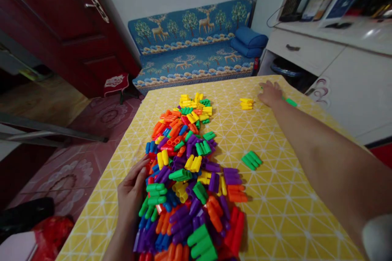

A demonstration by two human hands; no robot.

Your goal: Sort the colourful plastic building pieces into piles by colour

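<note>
A long heap of plastic pieces (180,171) in green, yellow, purple, orange, red and blue runs down the yellow patterned table (275,204). My left hand (133,187) rests against the heap's left edge; its fingers are close together, and whether they grip a piece is hidden. Stretched to the far right of the table, my right hand (270,93) lies low with its fingers spread over the cloth. A bit of green shows by its fingertips, and a green piece (290,102) lies just right of its wrist. A yellow piece (246,104) sits left of that hand, a green piece (251,160) nearer.
Beyond the table stands a blue sofa (190,49) with deer and trees. A white cabinet (352,85) is at the right. At the left are a dark red door (70,28), a small red stool (116,84) and a metal frame (45,130).
</note>
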